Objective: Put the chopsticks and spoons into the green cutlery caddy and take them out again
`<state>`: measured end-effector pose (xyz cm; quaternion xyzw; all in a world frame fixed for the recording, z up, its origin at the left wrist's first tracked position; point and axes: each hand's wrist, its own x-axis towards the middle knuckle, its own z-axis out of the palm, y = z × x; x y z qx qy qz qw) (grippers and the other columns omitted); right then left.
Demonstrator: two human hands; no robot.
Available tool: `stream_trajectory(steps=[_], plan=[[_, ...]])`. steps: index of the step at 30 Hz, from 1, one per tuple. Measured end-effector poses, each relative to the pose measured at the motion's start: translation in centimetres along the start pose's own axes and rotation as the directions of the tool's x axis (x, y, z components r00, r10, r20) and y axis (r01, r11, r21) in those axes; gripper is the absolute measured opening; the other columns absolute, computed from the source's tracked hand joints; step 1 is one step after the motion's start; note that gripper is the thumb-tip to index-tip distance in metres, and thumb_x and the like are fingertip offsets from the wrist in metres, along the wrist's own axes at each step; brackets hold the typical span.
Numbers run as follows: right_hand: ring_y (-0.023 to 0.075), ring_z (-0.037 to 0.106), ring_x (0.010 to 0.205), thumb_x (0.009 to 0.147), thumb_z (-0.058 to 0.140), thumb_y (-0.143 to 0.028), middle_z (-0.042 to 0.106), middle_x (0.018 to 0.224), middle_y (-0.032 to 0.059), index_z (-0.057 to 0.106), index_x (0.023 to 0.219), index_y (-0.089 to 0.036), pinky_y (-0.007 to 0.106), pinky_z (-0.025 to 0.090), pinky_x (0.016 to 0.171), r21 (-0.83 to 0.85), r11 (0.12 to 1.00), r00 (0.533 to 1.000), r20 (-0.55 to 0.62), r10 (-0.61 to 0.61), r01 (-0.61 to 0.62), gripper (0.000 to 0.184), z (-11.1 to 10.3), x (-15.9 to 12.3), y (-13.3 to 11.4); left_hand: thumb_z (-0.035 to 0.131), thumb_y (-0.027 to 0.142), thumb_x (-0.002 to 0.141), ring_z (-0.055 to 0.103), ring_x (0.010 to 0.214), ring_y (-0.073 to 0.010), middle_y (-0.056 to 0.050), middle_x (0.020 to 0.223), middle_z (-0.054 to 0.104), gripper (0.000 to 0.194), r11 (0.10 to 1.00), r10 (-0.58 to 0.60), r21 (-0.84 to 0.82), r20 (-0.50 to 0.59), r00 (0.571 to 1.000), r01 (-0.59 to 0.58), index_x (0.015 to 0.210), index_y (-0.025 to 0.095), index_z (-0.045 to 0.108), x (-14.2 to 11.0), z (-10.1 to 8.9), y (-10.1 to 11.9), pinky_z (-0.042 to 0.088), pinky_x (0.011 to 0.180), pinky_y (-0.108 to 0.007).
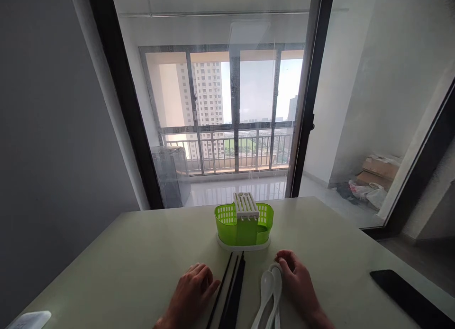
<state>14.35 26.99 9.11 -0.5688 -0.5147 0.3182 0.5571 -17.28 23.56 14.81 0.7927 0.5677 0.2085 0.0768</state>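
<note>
My left hand (pixel 194 291) lies on the table, fingers loosely curled with nothing in them. Its thumb is close beside several black chopsticks (pixel 231 296), which lie lengthwise in front of me. To their right are white spoons (pixel 267 286), overlapping, with their bowls pointing away from me. My right hand (pixel 296 281) rests against the right side of these spoons, fingers curled; its thumb and index tips are at the farthest spoon bowl, and I cannot tell if they touch it. Beyond both hands stands a green utensil basket (pixel 245 232) with a white slotted top piece (pixel 246 205) and white base.
A black flat object, like a blade (pixel 408 293), lies at the table's right. A white item (pixel 33 319) is at the near left corner. The pale table (pixel 142 253) ends before a glass door (pixel 227 92). Cardboard boxes (pixel 382 170) and bags lie behind glass.
</note>
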Motion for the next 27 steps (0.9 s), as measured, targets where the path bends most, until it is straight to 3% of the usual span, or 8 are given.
stream_trajectory(steps=[4, 9, 13, 18, 23, 27], plan=[[0.0245, 0.071, 0.082, 0.084, 0.054, -0.048, 0.075, 0.086, 0.0058, 0.067, 0.089, -0.02, 0.032, 0.052, 0.075, -0.001, 1.0, 1.0, 0.003, -0.007, 0.007, 0.031, 0.0, 0.0, 0.0, 0.068, 0.051, 0.086, 0.061, 0.087, -0.0219, -0.004, 0.091, 0.067, 0.032, 0.995, 0.093, 0.015, 0.068, 0.993, -0.094, 0.078, 0.022, 0.056, 0.0, 0.8, 0.9, 0.046, 0.081, -0.034], [0.0246, 0.071, 0.082, 0.084, 0.054, -0.047, 0.076, 0.087, 0.0058, 0.068, 0.091, -0.02, 0.032, 0.051, 0.073, -0.004, 1.0, 1.0, 0.014, -0.008, 0.008, 0.031, -0.1, 0.0, 0.1, 0.077, 0.051, 0.078, 0.061, 0.09, -0.0229, -0.005, 0.095, 0.066, 0.036, 0.995, 0.088, 0.035, 0.123, 0.989, -0.092, 0.082, 0.022, 0.056, 0.1, 1.2, 0.5, 0.046, 0.086, -0.037], [0.025, 0.071, 0.085, 0.085, 0.054, -0.047, 0.076, 0.09, 0.0063, 0.068, 0.093, -0.02, 0.032, 0.051, 0.075, -0.005, 1.0, 1.0, 0.013, 0.011, -0.011, 0.032, -0.1, -0.1, 0.3, 0.075, 0.047, 0.078, 0.062, 0.092, -0.023, -0.005, 0.096, 0.066, 0.032, 0.995, 0.094, 0.004, 0.143, 0.985, -0.095, 0.084, 0.022, 0.057, 0.2, 1.0, 0.3, 0.048, 0.087, -0.036], [0.0249, 0.071, 0.085, 0.085, 0.054, -0.048, 0.076, 0.089, 0.0058, 0.068, 0.093, -0.02, 0.032, 0.051, 0.076, 0.017, 1.0, 1.0, 0.015, 0.005, -0.005, 0.032, 0.0, 0.0, 0.5, 0.069, 0.03, 0.077, 0.063, 0.097, -0.0211, -0.005, 0.103, 0.065, 0.017, 0.99, 0.122, -0.088, 0.158, 0.98, -0.109, 0.09, 0.023, 0.061, 0.3, -0.4, -0.8, 0.05, 0.086, -0.031], [0.0258, 0.07, 0.089, 0.086, 0.053, -0.049, 0.075, 0.092, 0.0067, 0.065, 0.095, -0.02, 0.033, 0.05, 0.079, 0.003, 1.0, 0.999, 0.045, 0.022, -0.022, 0.032, -0.1, 0.1, 0.8, 0.057, 0.034, 0.087, 0.065, 0.093, -0.02, -0.006, 0.109, 0.063, 0.015, 0.997, -0.018, -0.067, 0.166, 0.986, 0.029, 0.095, 0.023, 0.063, 0.5, -2.5, -3.5, 0.052, 0.079, -0.029], [0.0256, 0.069, 0.091, 0.089, 0.049, -0.049, 0.075, 0.093, 0.0064, 0.063, 0.097, -0.021, 0.034, 0.049, 0.083, -0.019, 1.0, 0.998, 0.066, 0.018, -0.017, 0.032, -0.3, 0.0, 0.9, 0.047, 0.032, 0.094, 0.063, 0.102, -0.0232, -0.008, 0.11, 0.063, 0.02, 0.995, -0.097, 0.018, 0.055, 0.994, 0.096, 0.096, 0.022, 0.063, 0.7, -3.1, -5.1, 0.05, 0.089, -0.034]])
